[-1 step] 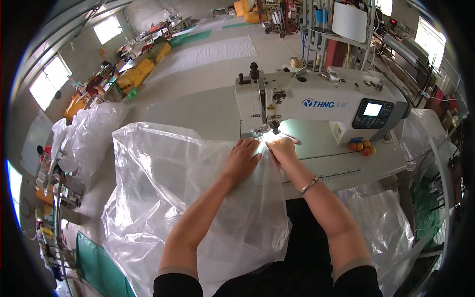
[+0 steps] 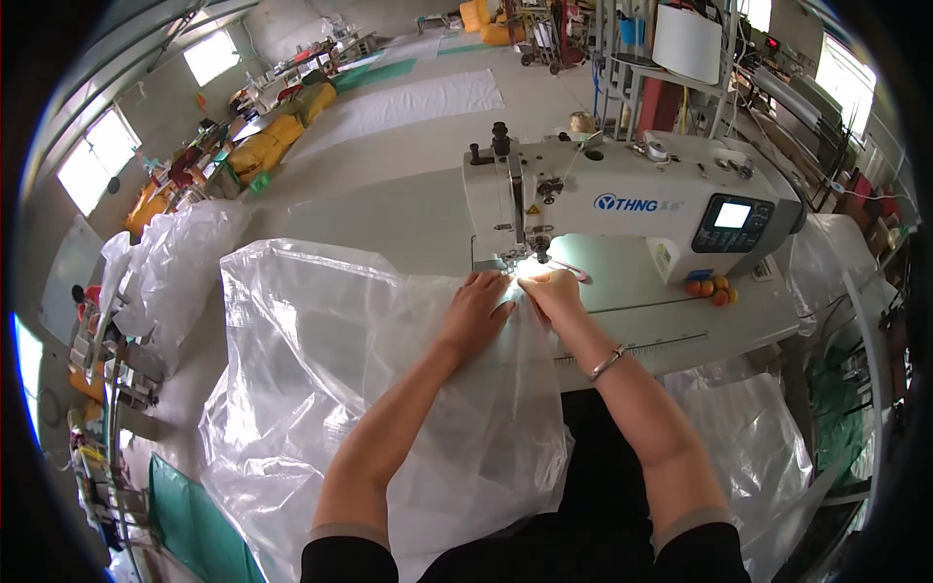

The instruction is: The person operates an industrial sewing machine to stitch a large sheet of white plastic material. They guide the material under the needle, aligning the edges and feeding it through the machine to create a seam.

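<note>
A large sheet of clear plastic (image 2: 292, 360) drapes over the left of the sewing table and down across my lap. Its right edge runs up to the presser foot of a white sewing machine (image 2: 573, 189), where a bright lamp shines. Flat on the sheet, just left of the needle area, rests my left hand (image 2: 476, 316) with its fingers stretched forward and the thumb apart. Close beside it, my right hand (image 2: 554, 296) has its fingers curled in a pinch on the sheet's edge. The lamp's glare hides the exact spot under the needle.
Several small orange balls or fruits (image 2: 712, 289) lie by the machine's base, below its control screen (image 2: 734, 216). A white thread cone (image 2: 686, 44) stands on a rack behind. More clear plastic hangs at the right (image 2: 748, 418) and is heaped at the left (image 2: 185, 262).
</note>
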Demonstrator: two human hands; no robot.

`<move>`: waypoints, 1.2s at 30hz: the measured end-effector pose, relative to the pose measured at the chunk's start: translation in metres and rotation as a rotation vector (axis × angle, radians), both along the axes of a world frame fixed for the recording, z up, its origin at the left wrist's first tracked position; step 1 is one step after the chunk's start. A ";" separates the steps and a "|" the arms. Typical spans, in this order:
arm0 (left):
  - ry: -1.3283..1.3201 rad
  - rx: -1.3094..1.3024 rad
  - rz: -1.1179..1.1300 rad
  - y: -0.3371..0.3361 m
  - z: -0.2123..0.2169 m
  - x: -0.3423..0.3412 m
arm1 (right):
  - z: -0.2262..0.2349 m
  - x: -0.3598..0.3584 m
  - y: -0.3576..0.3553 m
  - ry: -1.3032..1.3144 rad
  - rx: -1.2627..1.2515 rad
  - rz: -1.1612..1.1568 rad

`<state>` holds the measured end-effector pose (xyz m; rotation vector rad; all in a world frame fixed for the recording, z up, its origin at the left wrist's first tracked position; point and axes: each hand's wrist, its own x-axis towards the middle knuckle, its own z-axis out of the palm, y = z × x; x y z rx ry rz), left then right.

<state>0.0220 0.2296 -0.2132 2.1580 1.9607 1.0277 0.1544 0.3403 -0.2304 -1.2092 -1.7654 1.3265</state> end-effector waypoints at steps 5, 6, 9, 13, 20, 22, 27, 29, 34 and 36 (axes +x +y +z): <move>0.056 -0.059 0.035 -0.006 0.004 0.000 | 0.015 -0.006 0.000 -0.185 -0.041 0.147; 0.058 -0.068 0.037 -0.004 0.005 0.002 | 0.010 -0.006 0.003 -0.200 -0.020 0.158; 0.077 -0.090 0.068 -0.002 0.003 0.005 | 0.006 -0.004 -0.014 -0.267 0.455 0.158; 0.002 -0.056 0.065 0.000 -0.004 -0.005 | 0.005 -0.004 -0.034 -0.474 0.892 0.240; -0.037 0.017 0.032 0.001 -0.011 -0.004 | 0.015 0.007 -0.020 -0.473 0.841 0.309; -0.049 0.028 0.034 -0.001 -0.014 -0.006 | 0.027 0.011 -0.017 -0.391 0.527 0.273; -0.060 0.015 0.027 0.001 -0.010 -0.003 | 0.017 0.005 -0.019 -0.250 0.330 0.063; -0.052 0.011 0.033 0.001 -0.011 -0.004 | 0.022 0.002 -0.020 -0.365 0.348 0.076; -0.016 -0.008 0.040 0.001 -0.012 -0.004 | 0.015 -0.007 -0.026 -0.444 0.461 0.086; 0.016 -0.045 0.050 0.001 -0.010 -0.003 | 0.014 -0.011 -0.033 -0.605 0.713 0.198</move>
